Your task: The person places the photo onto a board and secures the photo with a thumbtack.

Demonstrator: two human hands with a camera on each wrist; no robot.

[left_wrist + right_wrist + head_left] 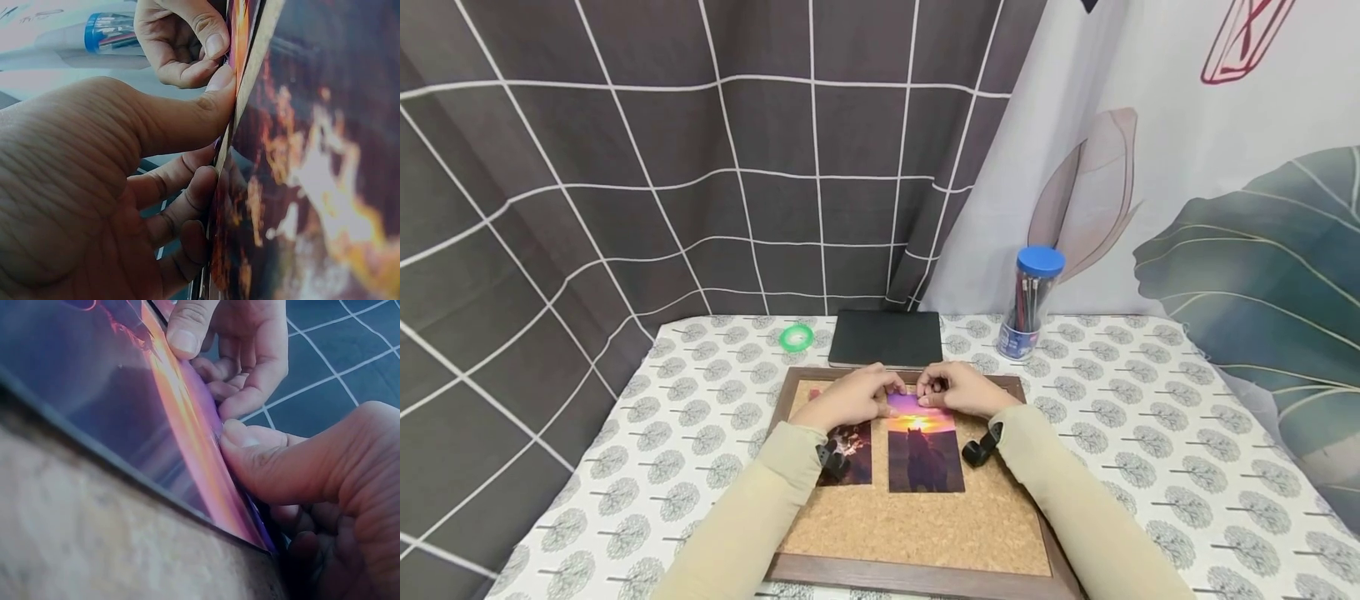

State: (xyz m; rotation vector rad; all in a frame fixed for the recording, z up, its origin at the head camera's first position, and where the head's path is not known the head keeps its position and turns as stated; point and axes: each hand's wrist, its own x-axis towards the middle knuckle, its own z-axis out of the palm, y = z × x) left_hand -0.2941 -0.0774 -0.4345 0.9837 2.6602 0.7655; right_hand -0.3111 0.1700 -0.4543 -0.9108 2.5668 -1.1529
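Observation:
A photo of a horse before a sunset (925,462) lies on a wood-framed cork board (917,533). My left hand (853,398) holds its upper left edge, thumb on the picture's face. At the top edge, my right hand (966,389) pinches the photo between thumb and curled fingers. In the right wrist view the photo's orange band (181,394) runs beside both thumbs. Whether a small pin is between the right fingertips, I cannot tell. A second, dark photo with fiery shapes (857,454) sits on the board's left, partly hidden by my left hand and wrist.
Behind the board lies a black notebook (885,337). A green tape roll (796,337) is to its left. On the right stands a clear jar of pencils with a blue lid (1032,302). Tree-patterned cloth (1150,467) covers the table, and curtains hang behind it.

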